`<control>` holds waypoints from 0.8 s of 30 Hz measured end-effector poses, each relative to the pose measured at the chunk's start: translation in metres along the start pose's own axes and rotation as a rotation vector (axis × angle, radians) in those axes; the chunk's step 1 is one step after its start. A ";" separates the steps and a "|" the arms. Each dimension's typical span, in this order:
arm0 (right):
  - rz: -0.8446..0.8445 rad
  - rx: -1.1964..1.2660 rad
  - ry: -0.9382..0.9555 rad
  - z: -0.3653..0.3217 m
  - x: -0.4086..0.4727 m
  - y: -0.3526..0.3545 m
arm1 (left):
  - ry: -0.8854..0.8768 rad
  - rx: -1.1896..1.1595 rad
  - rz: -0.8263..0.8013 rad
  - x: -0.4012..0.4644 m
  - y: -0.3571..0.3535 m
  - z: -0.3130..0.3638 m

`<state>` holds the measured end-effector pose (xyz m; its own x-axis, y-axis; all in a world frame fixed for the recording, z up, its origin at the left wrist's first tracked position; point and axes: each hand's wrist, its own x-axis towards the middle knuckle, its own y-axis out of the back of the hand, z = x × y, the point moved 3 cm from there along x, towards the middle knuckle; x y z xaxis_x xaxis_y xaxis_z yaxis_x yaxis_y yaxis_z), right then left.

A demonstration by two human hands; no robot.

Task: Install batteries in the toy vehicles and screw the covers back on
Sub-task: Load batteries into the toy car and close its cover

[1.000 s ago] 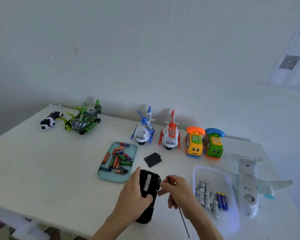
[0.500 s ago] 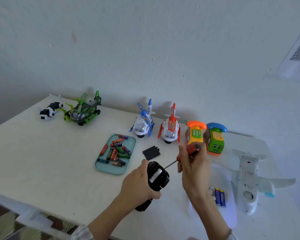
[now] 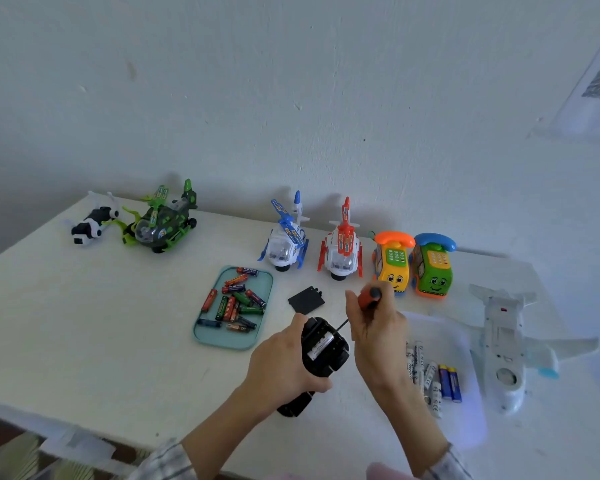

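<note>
Black toy vehicle (image 3: pixel 321 355): lay belly-up, compartment open, just right of the green battery tray (image 3: pixel 201 336).
Left hand (image 3: pixel 284 365): gripped the vehicle.
Right hand (image 3: pixel 378 327): clasped the screwdriver (image 3: pixel 366 303), tip toward the compartment.
Black cover (image 3: pixel 306 300): lay loose beyond the vehicle.
Advice: fill cells, seat cover squarely, drive straight.

Two bare forearms in view, left hand (image 3: pixel 284 362) and right hand (image 3: pixel 378 327), no gloves, rings or watch visible. Light plaid sleeve (image 3: pixel 163 459) pushed up at left elbow; matching checked cuff (image 3: pixel 447 462) on right arm.
</note>
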<state>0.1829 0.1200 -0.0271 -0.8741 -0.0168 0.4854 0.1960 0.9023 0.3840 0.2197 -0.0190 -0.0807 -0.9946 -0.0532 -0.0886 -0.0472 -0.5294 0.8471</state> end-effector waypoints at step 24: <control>-0.516 -0.459 -0.274 0.016 -0.021 -0.015 | 0.001 0.019 0.048 0.003 -0.003 0.004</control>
<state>0.1915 0.1140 -0.0554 -0.9731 -0.2274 -0.0359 -0.1561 0.5374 0.8288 0.2167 -0.0147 -0.0814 -0.9957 -0.0789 -0.0481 -0.0012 -0.5097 0.8604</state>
